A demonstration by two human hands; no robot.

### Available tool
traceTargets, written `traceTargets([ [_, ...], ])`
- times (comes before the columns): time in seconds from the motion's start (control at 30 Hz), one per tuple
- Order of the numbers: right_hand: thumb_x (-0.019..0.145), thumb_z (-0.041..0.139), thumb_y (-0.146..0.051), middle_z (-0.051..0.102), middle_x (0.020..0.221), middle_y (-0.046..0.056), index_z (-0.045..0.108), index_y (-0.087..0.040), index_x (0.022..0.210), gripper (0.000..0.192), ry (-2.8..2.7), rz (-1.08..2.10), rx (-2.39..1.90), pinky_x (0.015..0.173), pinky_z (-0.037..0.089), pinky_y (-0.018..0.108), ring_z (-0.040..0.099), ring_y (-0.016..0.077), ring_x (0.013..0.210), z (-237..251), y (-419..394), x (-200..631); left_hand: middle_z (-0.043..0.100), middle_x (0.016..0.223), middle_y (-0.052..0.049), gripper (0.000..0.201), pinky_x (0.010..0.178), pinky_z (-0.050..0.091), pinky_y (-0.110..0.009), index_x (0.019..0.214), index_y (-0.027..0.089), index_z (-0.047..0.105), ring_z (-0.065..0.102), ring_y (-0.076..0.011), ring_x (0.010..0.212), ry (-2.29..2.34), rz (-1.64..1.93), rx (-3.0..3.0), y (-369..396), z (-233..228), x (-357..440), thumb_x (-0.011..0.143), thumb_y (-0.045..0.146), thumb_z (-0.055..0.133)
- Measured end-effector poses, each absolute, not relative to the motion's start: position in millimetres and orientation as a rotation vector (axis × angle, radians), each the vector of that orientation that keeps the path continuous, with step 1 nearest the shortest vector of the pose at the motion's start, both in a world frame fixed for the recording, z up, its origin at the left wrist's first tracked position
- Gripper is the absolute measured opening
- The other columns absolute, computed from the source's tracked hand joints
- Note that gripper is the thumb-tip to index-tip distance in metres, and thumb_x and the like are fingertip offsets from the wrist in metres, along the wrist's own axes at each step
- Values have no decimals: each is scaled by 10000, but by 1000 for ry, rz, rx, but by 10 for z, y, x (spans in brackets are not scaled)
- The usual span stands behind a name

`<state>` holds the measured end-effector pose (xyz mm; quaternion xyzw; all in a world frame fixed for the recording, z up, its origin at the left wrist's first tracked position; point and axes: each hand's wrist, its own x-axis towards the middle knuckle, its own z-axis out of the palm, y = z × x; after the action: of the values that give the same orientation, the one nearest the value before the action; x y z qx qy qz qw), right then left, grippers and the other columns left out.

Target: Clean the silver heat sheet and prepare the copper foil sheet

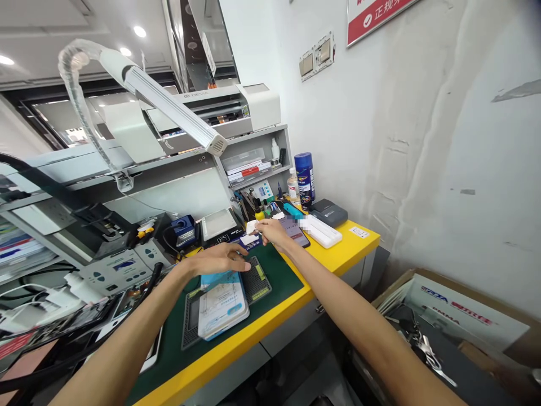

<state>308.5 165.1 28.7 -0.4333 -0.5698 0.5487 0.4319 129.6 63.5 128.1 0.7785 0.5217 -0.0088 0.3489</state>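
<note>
Left hand (220,259) lay flat, fingers spread, on blue-edged phone package (223,304) | right hand (270,230) pinched small white piece (252,226) farther back, beside dark phone (296,232)

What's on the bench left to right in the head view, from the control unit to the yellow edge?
Grey control unit → blue soldering stand → left hand above the phone package → right hand pinching a white wipe → blue spray can → black box → white label.
</note>
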Motion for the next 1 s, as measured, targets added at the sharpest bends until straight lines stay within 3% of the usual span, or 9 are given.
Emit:
traceTargets([
  [0.23, 985, 612, -327, 659, 1090, 67, 619, -146, 1167, 256, -1460, 1341, -1105, 727, 588, 347, 671, 184, 862, 268, 1639, 3065, 653, 1173, -69, 321, 897, 539, -448, 1157, 170, 629, 647, -225, 1019, 1329, -4, 2275, 421, 1100, 1347, 934, 402, 626],
  [0.4, 986, 609, -331, 660, 1078, 65, 620, -145, 1161, 255, -1498, 1328, -1116, 717, 588, 341, 671, 180, 849, 286, 1606, 3051, 614, 1284, -125, 671, 932, 506, -450, 1293, 201, 594, 576, -327, 1155, 1474, 157, 2342, 283, 966, 1212, 787, 633, 684],
  [0.57, 985, 610, -336, 649, 1138, 79, 611, -152, 1194, 279, -1546, 1309, -1125, 775, 584, 382, 669, 204, 919, 293, 1571, 3034, 492, 1478, -93, 457, 1020, 455, -437, 1150, 278, 707, 454, -340, 1338, 1461, 223, 2347, 230, 926, 988, 927, 604, 477],
  [0.73, 984, 608, -345, 646, 1153, 81, 611, -153, 1199, 288, -1603, 1267, -1119, 797, 579, 396, 666, 212, 941, 271, 1555, 3030, 484, 1475, -85, 428, 1005, 462, -455, 1205, 313, 682, 460, -343, 1320, 1453, 249, 2350, 197, 852, 827, 918, 582, 513],
  [1.0, 993, 594, -353, 664, 1037, 57, 621, -143, 1141, 258, -1746, 1134, -1138, 692, 582, 327, 667, 168, 808, 343, 1436, 2981, 515, 1401, -100, 364, 1011, 424, -539, 1189, 312, 669, 491, -352, 1254, 1479, 411, 2378, 162, 703, 825, 936, 526, 520],
])
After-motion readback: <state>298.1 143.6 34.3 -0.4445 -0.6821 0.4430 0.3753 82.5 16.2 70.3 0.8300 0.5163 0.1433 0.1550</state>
